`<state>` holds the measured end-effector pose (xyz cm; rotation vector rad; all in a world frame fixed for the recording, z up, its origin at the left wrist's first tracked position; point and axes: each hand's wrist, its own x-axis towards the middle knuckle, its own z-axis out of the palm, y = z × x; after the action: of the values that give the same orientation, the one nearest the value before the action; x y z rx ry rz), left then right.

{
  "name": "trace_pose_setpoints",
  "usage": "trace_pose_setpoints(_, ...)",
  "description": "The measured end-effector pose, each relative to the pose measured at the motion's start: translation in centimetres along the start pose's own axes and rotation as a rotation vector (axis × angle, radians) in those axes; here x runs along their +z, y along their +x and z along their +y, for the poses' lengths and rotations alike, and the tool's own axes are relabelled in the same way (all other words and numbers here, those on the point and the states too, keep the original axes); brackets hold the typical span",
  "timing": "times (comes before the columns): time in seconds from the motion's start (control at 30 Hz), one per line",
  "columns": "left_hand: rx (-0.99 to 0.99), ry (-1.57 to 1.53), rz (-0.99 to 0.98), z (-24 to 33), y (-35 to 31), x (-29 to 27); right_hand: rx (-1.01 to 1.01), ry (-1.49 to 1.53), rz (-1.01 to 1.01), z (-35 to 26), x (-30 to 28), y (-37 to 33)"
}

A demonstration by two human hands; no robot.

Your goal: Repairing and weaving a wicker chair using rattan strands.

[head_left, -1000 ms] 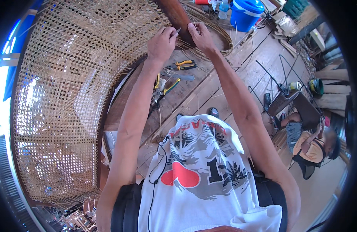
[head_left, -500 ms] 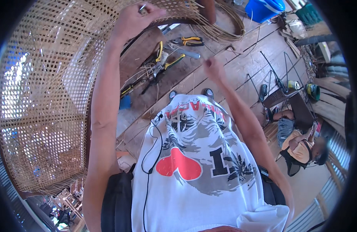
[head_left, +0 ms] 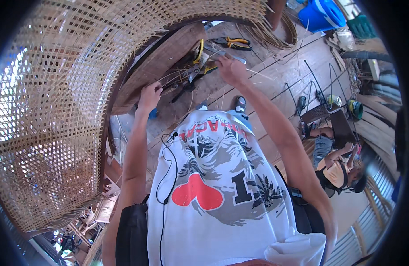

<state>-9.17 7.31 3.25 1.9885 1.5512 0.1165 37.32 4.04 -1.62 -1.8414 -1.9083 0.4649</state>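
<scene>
A large woven cane panel [head_left: 58,88] on a dark wooden frame fills the left side. Below its curved edge, my left hand [head_left: 150,96] is closed with thumb and fingers pinched on a thin cane strand. Further right, over the floor tools, my right hand [head_left: 231,70] is closed on the same pale strand [head_left: 259,74], whose end sticks out to its right. The strand runs faintly between both hands. Beneath them lie yellow-handled snips [head_left: 195,66], partly covered by loose strands, and a pair of yellow-and-black pliers [head_left: 237,43] just beyond my right hand.
A coil of cane [head_left: 288,33] lies on the plank floor at the far side, near a blue bucket [head_left: 321,15]. A wooden board [head_left: 164,62] runs beside the panel. On the right a person [head_left: 335,166] sits by an upturned dark chair [head_left: 341,126].
My left hand has come off the panel's top edge and moved down toward me. My right hand has shifted left over the tools. The view has turned slightly.
</scene>
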Motion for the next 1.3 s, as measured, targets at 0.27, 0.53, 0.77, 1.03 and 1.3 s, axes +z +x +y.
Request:
trace_pose_setpoints(0.27,-0.111,-0.074,0.176,-4.1,-1.1,-2.7,-0.308,-0.069,-0.274,-11.9,6.7,1.5)
trace_pose_setpoints(0.53,-0.329,-0.015,0.347,-16.4,-19.1,-5.2,-0.494,0.091,-0.395,-21.2,12.8,2.6)
trace_pose_setpoints(0.77,-0.535,-0.259,0.416,-13.6,-24.2,0.7,-0.631,-0.096,-0.341,-26.6,19.7,6.8)
trace_pose_setpoints(1.03,-0.324,-0.188,0.561,-5.0,-17.6,1.7,-0.702,-0.260,-0.182,-27.4,22.6,2.7)
trace_pose_setpoints(1.3,-0.097,-0.128,0.271,4.0,-7.2,1.1,-0.500,0.225,-0.232,-19.3,-0.8,-1.9)
